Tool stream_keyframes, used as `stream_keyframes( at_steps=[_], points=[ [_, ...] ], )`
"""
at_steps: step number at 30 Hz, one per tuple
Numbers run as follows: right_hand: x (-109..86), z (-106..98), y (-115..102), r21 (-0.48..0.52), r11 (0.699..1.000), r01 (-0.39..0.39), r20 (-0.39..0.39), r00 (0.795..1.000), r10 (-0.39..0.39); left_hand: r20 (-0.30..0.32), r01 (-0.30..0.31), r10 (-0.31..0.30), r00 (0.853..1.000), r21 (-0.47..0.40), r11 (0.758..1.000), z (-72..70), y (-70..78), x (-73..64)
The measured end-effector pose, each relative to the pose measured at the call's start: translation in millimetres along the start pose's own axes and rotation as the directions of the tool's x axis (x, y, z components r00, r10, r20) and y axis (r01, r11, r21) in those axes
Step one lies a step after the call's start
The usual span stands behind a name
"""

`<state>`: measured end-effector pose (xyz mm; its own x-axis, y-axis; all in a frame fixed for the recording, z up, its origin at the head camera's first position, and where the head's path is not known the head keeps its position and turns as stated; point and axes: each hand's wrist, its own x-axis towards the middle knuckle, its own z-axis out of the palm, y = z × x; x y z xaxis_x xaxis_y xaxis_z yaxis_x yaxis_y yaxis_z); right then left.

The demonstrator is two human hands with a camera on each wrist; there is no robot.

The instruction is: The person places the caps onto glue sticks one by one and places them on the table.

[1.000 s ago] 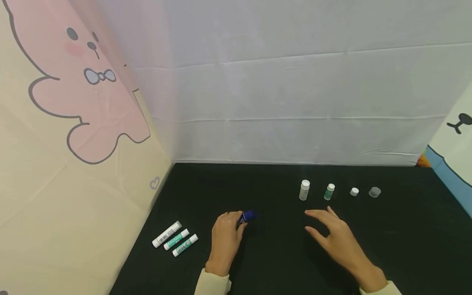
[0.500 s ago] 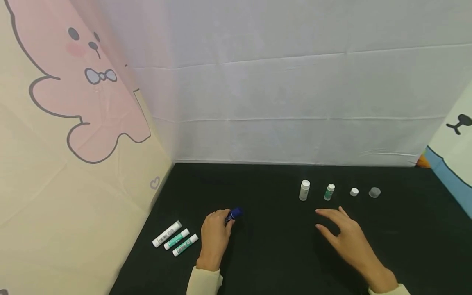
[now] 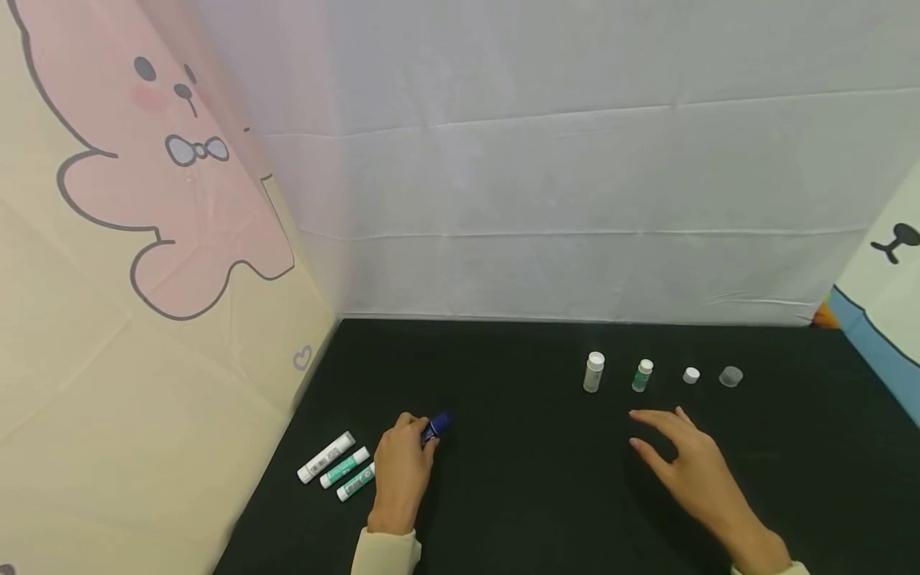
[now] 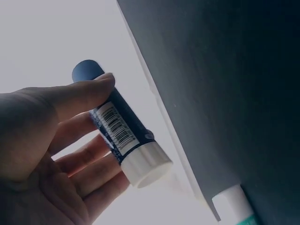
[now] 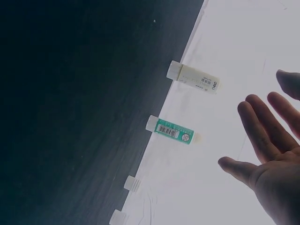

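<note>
Over table (image 3: 539,503) | left fingers (image 4: 96,176) pinch blue stick (image 4: 121,124) — green tube (image 3: 356,482) part-hidden | right fingers (image 5: 258,133) spread

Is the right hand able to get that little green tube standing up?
Looks like yes: the right hand holds nothing, and nothing seems to stand between it and the green tube, just ahead.

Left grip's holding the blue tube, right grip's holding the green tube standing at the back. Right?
Not the right grip: the right wrist view shows it holding nothing, apart from the green tube. The left grip does hold the blue tube, and the green one does stand at the back.
</note>
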<state>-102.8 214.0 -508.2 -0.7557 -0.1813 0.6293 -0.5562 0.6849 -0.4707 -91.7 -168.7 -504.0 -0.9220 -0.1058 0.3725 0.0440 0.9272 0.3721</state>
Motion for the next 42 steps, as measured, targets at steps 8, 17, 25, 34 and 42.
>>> stream_keyframes(
  at_steps=[8,17,25,34,42],
  points=[
    [-3.8,-3,7,0.0,1.0,-0.015,-0.016,1.0,0.015,0.026,0.028,-0.029,0.999,0.051,0.998,-7.9,-8.1,-6.8],
    [-5.4,-11,15,-0.036,0.997,-0.074,-0.005,0.997,0.074,0.03,-0.015,0.011,1.0,0.129,0.992,-11.8,-23.9,-16.2],
    [-6.3,-22,30,-0.06,0.991,-0.118,-0.01,0.993,0.118,0.045,0.025,-0.031,0.999,0.117,0.993,-14.1,-32.9,-23.0],
    [-6.0,-36,48,-0.087,0.985,-0.151,-0.034,0.988,0.149,0.028,0.038,-0.042,0.999,0.124,0.992,-16.8,-38.4,-27.8],
    [-5.1,-46,64,-0.105,0.976,-0.189,-0.035,0.982,0.186,0.015,0.045,-0.048,0.999,0.142,0.989,-17.7,-46.7,-32.9]
  ],
)
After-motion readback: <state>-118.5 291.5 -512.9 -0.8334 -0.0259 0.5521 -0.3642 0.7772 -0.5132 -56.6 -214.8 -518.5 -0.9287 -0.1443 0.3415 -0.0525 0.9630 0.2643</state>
